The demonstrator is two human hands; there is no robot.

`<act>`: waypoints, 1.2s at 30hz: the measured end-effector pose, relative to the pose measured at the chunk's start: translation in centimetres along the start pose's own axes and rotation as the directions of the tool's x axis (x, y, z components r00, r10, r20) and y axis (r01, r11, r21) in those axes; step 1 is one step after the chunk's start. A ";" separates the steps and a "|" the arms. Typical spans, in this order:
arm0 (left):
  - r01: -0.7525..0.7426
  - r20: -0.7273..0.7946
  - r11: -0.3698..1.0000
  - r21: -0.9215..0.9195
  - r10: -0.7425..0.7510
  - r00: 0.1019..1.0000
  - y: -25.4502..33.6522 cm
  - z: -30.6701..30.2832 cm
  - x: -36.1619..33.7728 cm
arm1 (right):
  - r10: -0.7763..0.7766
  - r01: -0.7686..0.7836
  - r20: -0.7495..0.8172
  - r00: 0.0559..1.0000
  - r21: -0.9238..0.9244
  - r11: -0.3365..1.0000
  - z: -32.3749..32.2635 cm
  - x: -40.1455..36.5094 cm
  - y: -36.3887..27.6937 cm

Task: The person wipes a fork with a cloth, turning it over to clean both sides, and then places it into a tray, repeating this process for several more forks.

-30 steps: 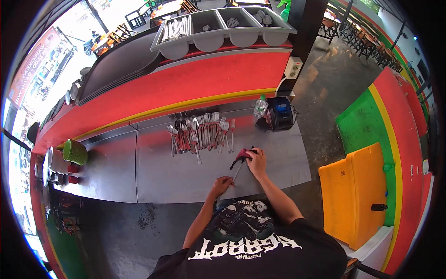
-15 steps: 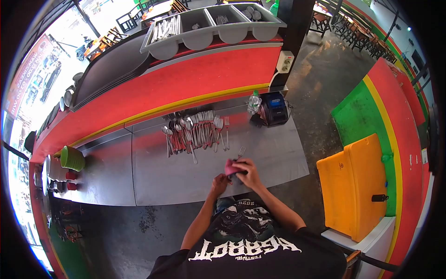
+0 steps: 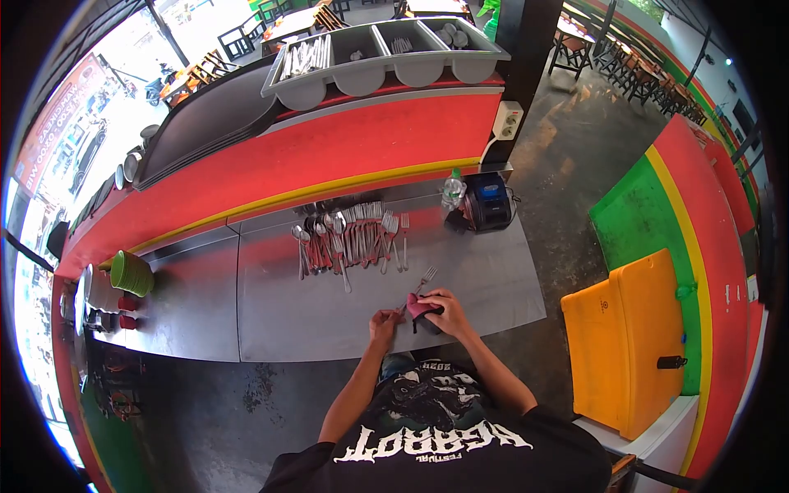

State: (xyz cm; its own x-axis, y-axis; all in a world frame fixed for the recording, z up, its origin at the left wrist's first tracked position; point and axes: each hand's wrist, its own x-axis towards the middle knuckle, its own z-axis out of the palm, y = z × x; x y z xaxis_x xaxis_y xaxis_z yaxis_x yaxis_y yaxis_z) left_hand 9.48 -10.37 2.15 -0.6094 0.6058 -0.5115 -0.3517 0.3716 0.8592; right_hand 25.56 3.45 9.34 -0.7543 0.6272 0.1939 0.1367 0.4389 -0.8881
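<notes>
Near the front edge of the steel counter, my right hand is closed round a pink and dark cloth. A fork slants out beyond the cloth, tines pointing away from me; part of its handle is covered by the cloth. My left hand, to the left, pinches the lower end of the fork's handle. Farther back on the counter lies a row of spoons and forks, packed side by side, with one fork at its right end.
A grey cutlery tray with compartments stands on the red ledge. At the counter's back right are a plastic bottle and a dark blue-black device. Green containers stand far left, an orange box to the right.
My left hand has moved slightly left, away from my right hand and the cloth. More of the fork shows past the cloth. The whole view has shifted a little.
</notes>
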 end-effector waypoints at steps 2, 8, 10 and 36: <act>-0.077 0.028 0.997 -0.005 0.078 0.997 -0.5 0.4 -0.2 | -0.004 0.003 -0.031 1.000 -0.031 1.000 -0.3 -0.1 -0.4; -0.183 0.041 0.936 0.300 0.179 0.983 -2.7 1.9 -0.3 | -0.037 0.045 0.183 0.983 -0.042 0.998 1.4 -0.1 0.4; -0.203 0.065 0.859 0.471 0.195 0.979 -2.3 2.0 -0.4 | -0.016 0.056 0.288 0.958 -0.129 0.990 2.6 -0.5 1.3; 0.126 0.532 0.992 0.004 -0.108 0.840 3.4 -4.2 -8.1 | 0.085 -0.302 -0.531 0.843 -0.335 0.893 -1.8 -0.1 6.2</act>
State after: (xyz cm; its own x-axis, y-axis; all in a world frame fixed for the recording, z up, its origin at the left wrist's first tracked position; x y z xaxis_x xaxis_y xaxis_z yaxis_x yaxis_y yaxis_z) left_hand 10.25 -16.91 9.26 -0.0956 0.8427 -0.5298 -0.4229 0.4475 0.7880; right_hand 27.63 7.28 4.52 -0.2828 0.9079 0.3094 0.5647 0.4183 -0.7114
